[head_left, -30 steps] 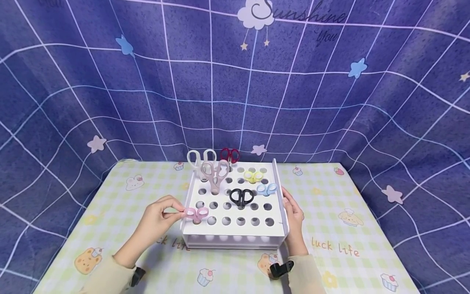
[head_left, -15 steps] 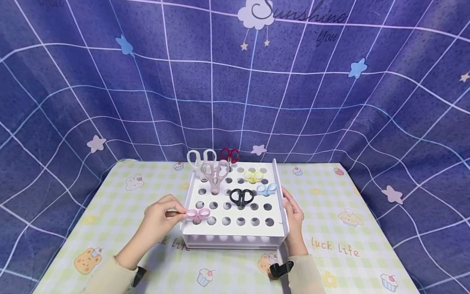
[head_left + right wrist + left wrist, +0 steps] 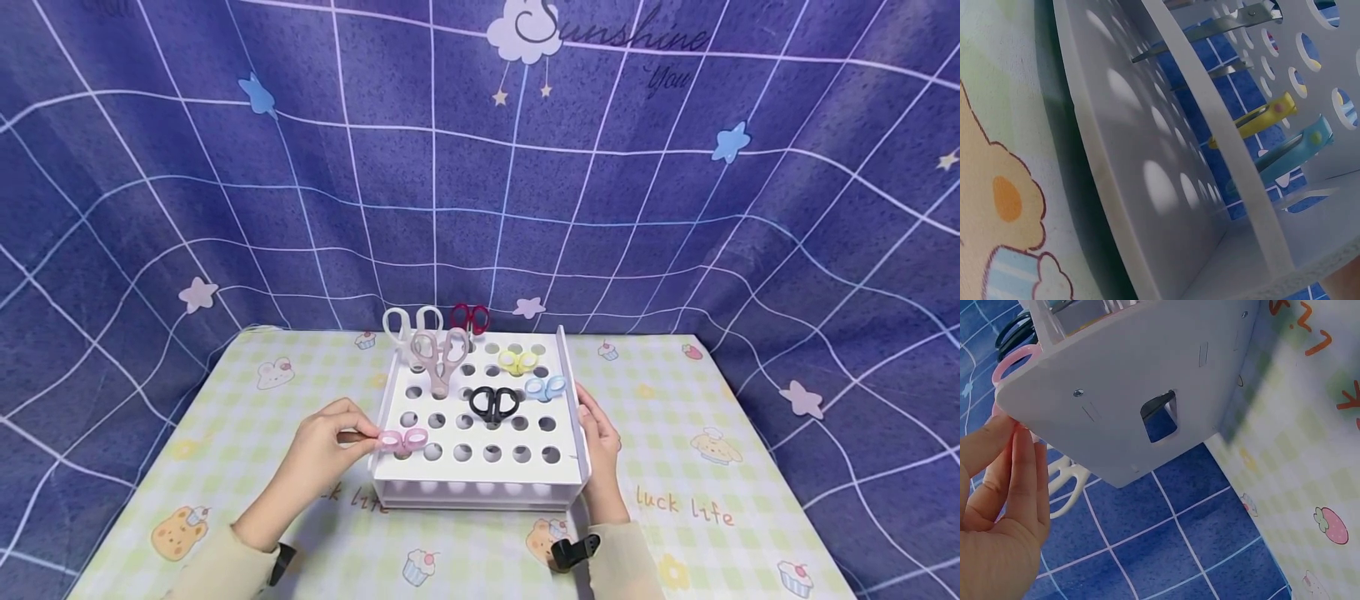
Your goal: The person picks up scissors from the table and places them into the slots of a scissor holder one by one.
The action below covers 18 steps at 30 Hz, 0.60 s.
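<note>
In the head view, my left hand (image 3: 327, 439) pinches one handle loop of the pink scissors (image 3: 415, 438) between thumb and fingertips. These scissors stand over the front-left hole of a white rack (image 3: 480, 472); the left wrist view shows their pink loop (image 3: 1015, 357) at the rack's corner. My right hand (image 3: 600, 429) rests against the outside of the rack's right side panel, fingers extended, with part of it hidden by the panel. Black scissors (image 3: 483, 407), blue scissors (image 3: 545, 388) and yellow scissors (image 3: 517, 361) stand in other holes.
Towards the back left of the rack stand white scissors (image 3: 397, 323), mauve scissors (image 3: 440, 367) and dark red scissors (image 3: 470, 317). In the right wrist view, a yellow blade cover (image 3: 1266, 119) and a blue blade cover (image 3: 1294, 152) hang below the top plate. A checked tablecloth (image 3: 247, 433) surrounds the rack.
The pink scissors have shifted slightly and their loops sit a little lower over the front-left hole. My left hand still pinches them. My right hand and the rack stay in place.
</note>
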{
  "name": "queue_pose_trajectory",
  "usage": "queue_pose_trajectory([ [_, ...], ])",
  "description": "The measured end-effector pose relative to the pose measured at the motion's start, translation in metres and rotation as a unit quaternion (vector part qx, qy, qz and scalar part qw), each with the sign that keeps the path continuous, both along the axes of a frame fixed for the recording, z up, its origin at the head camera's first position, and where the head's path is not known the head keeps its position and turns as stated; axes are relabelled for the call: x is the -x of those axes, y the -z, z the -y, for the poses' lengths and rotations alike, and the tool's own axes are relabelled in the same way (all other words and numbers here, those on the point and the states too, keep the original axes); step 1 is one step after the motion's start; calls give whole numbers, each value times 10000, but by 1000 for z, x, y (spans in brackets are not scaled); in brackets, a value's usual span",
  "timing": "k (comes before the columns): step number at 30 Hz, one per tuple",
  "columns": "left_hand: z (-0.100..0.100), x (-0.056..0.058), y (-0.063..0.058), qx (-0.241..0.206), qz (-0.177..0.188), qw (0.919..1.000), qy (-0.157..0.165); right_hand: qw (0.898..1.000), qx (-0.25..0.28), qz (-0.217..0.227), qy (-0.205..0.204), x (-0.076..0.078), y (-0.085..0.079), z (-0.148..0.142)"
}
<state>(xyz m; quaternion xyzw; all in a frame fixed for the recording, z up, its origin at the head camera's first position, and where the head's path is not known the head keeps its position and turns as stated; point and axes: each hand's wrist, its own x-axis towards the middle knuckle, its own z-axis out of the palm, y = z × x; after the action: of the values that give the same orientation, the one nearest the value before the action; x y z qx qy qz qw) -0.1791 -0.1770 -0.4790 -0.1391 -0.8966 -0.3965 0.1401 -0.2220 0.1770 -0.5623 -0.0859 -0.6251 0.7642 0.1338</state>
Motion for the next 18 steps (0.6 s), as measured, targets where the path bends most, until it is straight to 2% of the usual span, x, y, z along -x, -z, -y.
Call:
queue_pose_trajectory([
  [8,-1,2,6,-120,-255,9996,89,10000,-54,35,-9,-1,-1,-3],
  [13,2,1,12,-523,125,9985,115,9999,-44,61,-107,0,2,-3],
  [18,8,1,21,-1073,479,9927,257,9994,-220,107,-237,2,7,-5],
])
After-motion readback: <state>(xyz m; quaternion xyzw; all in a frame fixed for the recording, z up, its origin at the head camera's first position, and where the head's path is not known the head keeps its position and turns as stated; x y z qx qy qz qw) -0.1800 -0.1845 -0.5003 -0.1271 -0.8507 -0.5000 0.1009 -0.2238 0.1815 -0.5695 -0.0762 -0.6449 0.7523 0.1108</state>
